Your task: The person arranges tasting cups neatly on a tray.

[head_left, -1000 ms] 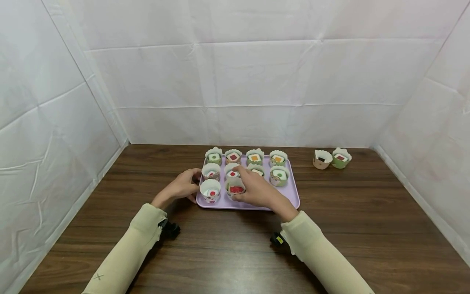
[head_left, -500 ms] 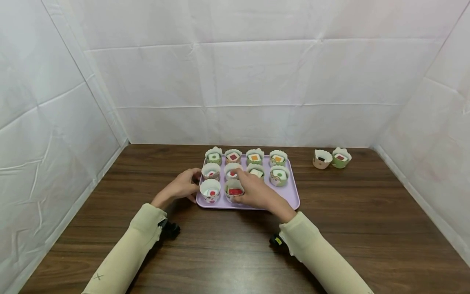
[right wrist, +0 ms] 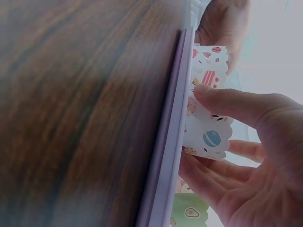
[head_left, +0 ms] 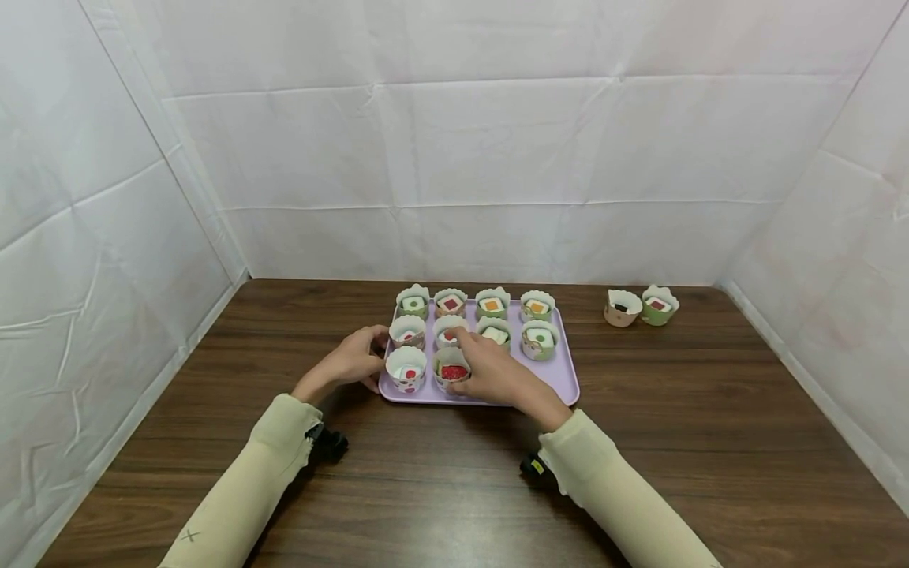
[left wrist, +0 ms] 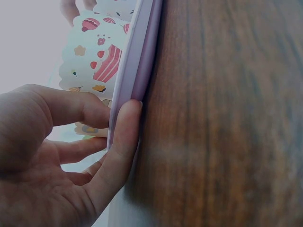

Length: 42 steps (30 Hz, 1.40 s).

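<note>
My right hand (head_left: 490, 371) grips a paper baking cup (right wrist: 210, 135) with macaron print by its sides, thumb in front and fingers behind. In the head view this cup, with a red piece inside, sits in the front row of the lilac tray (head_left: 561, 379). My left hand (head_left: 353, 359) holds the tray's left rim, with digits on both sides of the edge in the left wrist view. Close beside it stands a white cup (head_left: 406, 371) with cake print and a red-and-white piece inside. Part of the second-row cup (head_left: 449, 325) is covered by my right hand.
Several more filled cups fill the tray's back rows, among them one with an orange square (head_left: 493, 301) and one with a green dot (head_left: 540, 341). On the brown table (head_left: 696, 410), at the back right, stand a pink cup (head_left: 622, 314) and a green cup (head_left: 656, 314).
My right hand has shifted slightly left with the red-filled cup, closer to the cake-print cup. The left hand has stayed at the tray's edge.
</note>
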Tool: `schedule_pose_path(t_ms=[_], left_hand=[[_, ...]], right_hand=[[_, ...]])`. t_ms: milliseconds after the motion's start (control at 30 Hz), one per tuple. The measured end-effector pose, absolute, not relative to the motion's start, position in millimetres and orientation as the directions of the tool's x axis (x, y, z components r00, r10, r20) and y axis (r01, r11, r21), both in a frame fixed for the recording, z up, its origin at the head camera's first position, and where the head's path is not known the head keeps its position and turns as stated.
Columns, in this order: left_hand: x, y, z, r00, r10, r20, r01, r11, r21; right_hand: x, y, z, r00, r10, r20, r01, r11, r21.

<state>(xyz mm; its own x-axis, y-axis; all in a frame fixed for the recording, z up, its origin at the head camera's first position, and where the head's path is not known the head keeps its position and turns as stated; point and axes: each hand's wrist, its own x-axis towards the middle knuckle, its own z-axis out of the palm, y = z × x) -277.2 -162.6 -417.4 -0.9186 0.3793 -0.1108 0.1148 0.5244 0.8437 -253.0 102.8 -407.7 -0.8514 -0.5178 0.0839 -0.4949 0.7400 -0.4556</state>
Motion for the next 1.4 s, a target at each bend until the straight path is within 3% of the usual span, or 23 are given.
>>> schedule_pose_path(t_ms=[700,1100,1400], left_hand=[[-277.8,-163.4,-418.6,-0.924,0.359,-0.130,0.097,0.549,0.830],[-275.9,-163.5,-416.4,-0.916,0.385,-0.110,0.120,0.526,0.842],[-274.9,-162.2,-413.1,-0.915,0.386,-0.114,0.117,0.526,0.843]], right_hand=[[-251.4,112.8,-392.0,-0.838,-0.543,0.051,-0.510,0.749,-0.422],[-253.0,125.2,-384.4,-0.819,-0.560,0.126,-0.557,0.722,-0.410],[-255.4,137.8,-381.1,-0.791,-0.584,0.182,-0.590,0.651,-0.478]])
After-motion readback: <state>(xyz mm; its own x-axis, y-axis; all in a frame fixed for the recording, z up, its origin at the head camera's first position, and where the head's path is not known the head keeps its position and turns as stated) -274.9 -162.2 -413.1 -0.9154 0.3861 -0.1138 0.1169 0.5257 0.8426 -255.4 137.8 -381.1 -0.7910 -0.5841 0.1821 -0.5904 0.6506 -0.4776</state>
